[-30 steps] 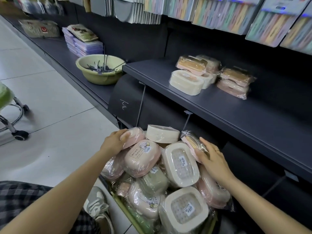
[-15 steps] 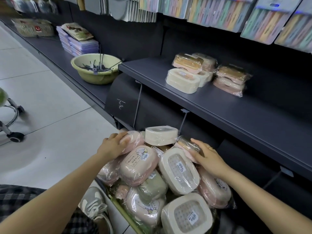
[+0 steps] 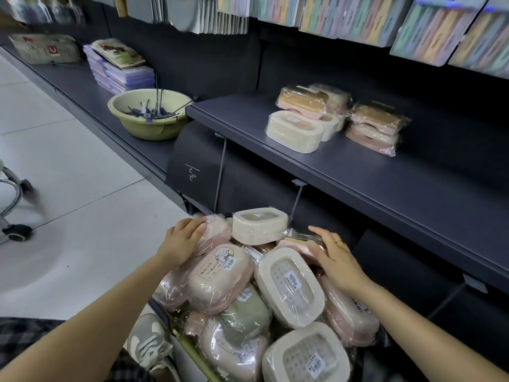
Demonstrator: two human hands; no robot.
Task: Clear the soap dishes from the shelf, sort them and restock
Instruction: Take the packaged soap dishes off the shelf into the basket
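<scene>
In the head view, a heap of wrapped soap dishes [image 3: 264, 293] is seen below the front edge of the dark shelf [image 3: 358, 172], piled in what may be a bin, though its walls are mostly hidden. The left hand [image 3: 183, 244] is laid on a pink dish [image 3: 217, 232] at the heap's left top, fingers curved over the wrap and pressing it; whether it is truly gripped cannot be told. The right hand [image 3: 337, 260], with a ring [image 3: 339, 242] on one finger, is spread flat with straight fingers over a pink dish with a tan lid [image 3: 300, 244] at the heap's right top, nothing being clasped. Between the two hands a cream dish [image 3: 259, 224] is seen lying on top of the heap. Just in front of it, a beige dish with a cartoon label [image 3: 217, 277] and a cream dish with a grid lid [image 3: 289, 285] are tilted against each other, with a green dish [image 3: 245, 315] lower down. On the shelf, above the heap and well apart from it, a small group of dishes [image 3: 330, 117] is left: a cream one [image 3: 294, 130] in front and stacked pink ones [image 3: 374, 128] to its right. Left of the shelf, a green basin [image 3: 150, 114] holding dark metal pieces is set on a lower ledge, with purple packs [image 3: 124, 73] behind it. A grey shoe [image 3: 148, 346] is seen left of the heap's base.
</scene>
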